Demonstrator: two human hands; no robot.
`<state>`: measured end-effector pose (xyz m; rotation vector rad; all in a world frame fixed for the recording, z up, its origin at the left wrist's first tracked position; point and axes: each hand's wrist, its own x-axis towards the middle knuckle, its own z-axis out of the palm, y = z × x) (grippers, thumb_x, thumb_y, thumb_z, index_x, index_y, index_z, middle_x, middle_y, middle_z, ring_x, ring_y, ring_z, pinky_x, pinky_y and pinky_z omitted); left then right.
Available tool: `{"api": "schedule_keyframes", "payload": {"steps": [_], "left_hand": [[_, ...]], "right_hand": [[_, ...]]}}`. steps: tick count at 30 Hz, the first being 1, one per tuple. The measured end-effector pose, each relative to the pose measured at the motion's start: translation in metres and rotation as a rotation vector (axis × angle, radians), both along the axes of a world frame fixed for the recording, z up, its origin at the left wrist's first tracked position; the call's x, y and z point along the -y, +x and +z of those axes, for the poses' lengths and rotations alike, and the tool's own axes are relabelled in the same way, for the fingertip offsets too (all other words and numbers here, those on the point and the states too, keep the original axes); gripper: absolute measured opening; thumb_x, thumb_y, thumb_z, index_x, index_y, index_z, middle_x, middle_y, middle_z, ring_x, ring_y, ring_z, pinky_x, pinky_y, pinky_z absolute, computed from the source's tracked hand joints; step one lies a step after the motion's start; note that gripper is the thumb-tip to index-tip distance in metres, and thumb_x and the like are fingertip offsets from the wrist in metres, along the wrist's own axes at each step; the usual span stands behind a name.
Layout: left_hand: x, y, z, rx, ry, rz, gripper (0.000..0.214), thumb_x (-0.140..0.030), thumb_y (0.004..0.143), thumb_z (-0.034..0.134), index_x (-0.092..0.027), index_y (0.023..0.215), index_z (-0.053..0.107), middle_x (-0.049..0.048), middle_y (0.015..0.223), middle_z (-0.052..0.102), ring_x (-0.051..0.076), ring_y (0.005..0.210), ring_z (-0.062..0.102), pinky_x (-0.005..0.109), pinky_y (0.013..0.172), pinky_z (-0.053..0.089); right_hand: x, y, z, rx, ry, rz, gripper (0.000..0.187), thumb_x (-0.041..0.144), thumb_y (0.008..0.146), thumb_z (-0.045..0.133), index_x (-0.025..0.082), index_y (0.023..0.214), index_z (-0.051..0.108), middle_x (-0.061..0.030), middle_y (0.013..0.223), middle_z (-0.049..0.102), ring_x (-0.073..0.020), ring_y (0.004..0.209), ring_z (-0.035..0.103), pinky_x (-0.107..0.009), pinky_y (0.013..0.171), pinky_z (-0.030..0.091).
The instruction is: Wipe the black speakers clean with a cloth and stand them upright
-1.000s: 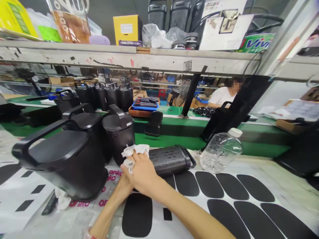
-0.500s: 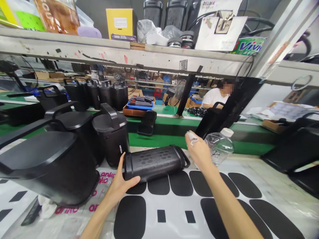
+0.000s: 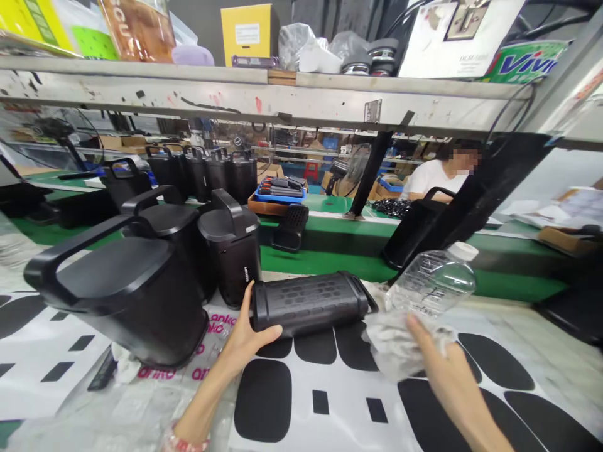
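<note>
A black speaker lies on its side on a white sheet printed with black ovals. My left hand cups its near left end, thumb under and fingers up the end face. My right hand is lower right, fingers closed on a crumpled clear plastic wrap. A clear plastic bottle lies just behind that wrap. Upright black speakers with handles stand close on my left.
A green conveyor belt runs behind the bench with more black speakers and a blue tray. A cluttered shelf hangs overhead. A person in a white shirt sits beyond. A white cloth lies by the nearest speaker.
My right hand dropped from near the bottle toward me and now holds crumpled clear plastic. My left hand stayed on the lying speaker's end. The white cloth left my hands earlier.
</note>
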<state>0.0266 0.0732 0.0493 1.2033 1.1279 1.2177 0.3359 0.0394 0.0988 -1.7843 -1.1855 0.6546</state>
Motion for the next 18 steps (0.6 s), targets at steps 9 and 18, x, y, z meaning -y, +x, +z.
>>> {"api": "schedule_keyframes", "payload": {"steps": [9,18], "left_hand": [[0.002,-0.006,-0.012,-0.14,0.184,-0.053,0.111,-0.037,0.073,0.075,-0.026,0.153,-0.001,0.0149,0.159,0.021,0.032,0.145,0.025,0.052,0.119,0.013],[0.017,-0.006,-0.009,-0.341,0.489,-0.108,0.121,-0.002,0.06,0.069,-0.043,0.151,0.002,0.0003,0.163,-0.011,0.034,0.149,-0.002,0.054,0.119,0.009]], "right_hand": [[-0.091,-0.019,0.034,0.205,0.342,0.009,0.055,0.061,0.085,0.04,0.017,0.103,0.068,-0.0142,0.105,0.072,-0.0321,0.111,0.061,-0.041,0.097,0.043],[-0.106,-0.006,0.005,0.095,0.087,0.057,0.034,0.048,0.07,0.059,0.02,0.052,0.054,-0.0026,0.05,0.055,-0.0243,0.06,0.057,-0.035,0.066,0.043]]}}
